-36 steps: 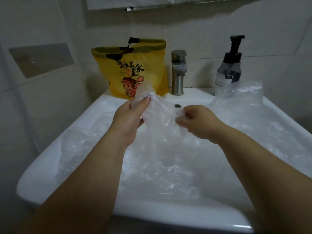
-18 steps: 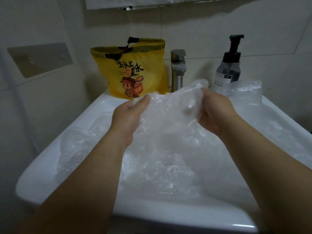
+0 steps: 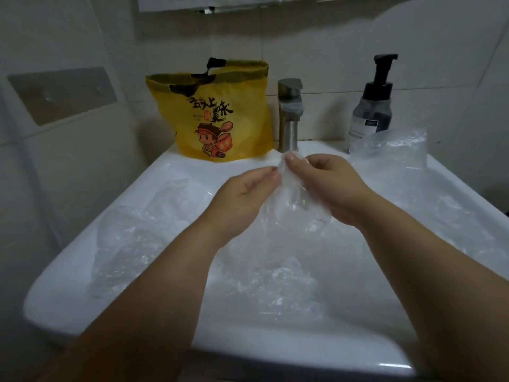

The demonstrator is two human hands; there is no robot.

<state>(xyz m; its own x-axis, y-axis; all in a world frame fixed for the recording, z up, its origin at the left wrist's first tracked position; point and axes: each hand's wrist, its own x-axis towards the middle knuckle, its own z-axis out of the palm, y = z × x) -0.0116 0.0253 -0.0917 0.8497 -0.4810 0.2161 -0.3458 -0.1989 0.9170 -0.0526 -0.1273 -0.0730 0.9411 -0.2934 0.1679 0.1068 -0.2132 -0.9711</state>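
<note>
Both hands have drawn together since the moment before, when they held the clear plastic bag (image 3: 289,198) spread wide; its top edge is now gathered between them. Nearest, well in front of the tap (image 3: 289,117), runs the front rim of the white sink (image 3: 275,351), and in its basin lies more crumpled plastic (image 3: 275,285), probably waiting its turn. Just in front of the tap's base, the left hand (image 3: 245,194) pinches the bag's edge between thumb and fingertips. The right hand (image 3: 327,186), fingers curled, pinches the same edge close beside it. The rest hangs down over the basin, likely so the sides can be matched for folding or smoothing. Left of the tap a yellow carrier bag (image 3: 212,114) stands against the wall. Right of the tap stands a pump bottle (image 3: 371,111), with another plastic sheet (image 3: 394,148) propped before it.
</note>
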